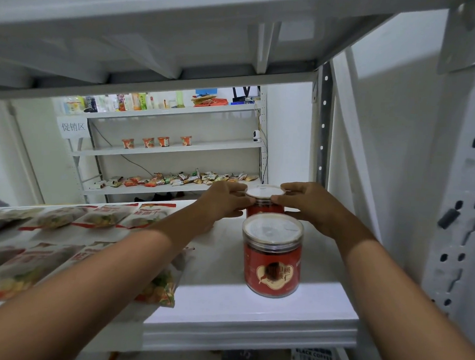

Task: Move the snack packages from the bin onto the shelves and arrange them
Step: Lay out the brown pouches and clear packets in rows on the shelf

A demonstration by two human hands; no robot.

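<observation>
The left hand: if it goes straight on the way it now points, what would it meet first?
The left hand holds the rear jar near its top, so that jar is first in its line. Beyond it the shelf looks free, though depth is unclear.
</observation>
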